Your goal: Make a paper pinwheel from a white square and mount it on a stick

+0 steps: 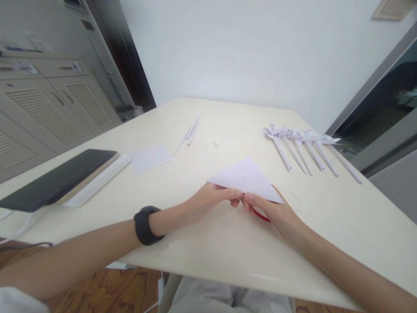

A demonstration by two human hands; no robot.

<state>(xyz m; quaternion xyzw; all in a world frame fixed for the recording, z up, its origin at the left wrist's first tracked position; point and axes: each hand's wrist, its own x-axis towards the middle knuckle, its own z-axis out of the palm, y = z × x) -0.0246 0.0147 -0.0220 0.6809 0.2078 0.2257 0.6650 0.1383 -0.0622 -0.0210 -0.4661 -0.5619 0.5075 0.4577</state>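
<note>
my left hand (208,201) and my right hand (276,213) meet at the near middle of the cream rectangular table (228,243), and both are pinched shut on the lower edge of a white paper folded into a triangle (247,178). the fingertips of the two hands nearly touch under that edge, and the triangle tilts up off the tabletop with its point away from me. a thin red object (262,216) shows just under my right hand; i cannot tell what it is or whether the hand grips it. a black band (146,225) wraps my left wrist.

further out on the right lies a row of white paper pinwheels on rolled paper sticks (302,150), side by side and touching at the heads; i count about six, though the heads overlap too much to be sure. beyond the triangle, a few thin white rolled paper sticks (190,132) lie together, roughly three. to their left sits one flat white paper sheet (151,158). at the far left edge a black flat device (55,180) rests on a white flat slab (97,182). nothing lies between my hands and the triangle.
</note>
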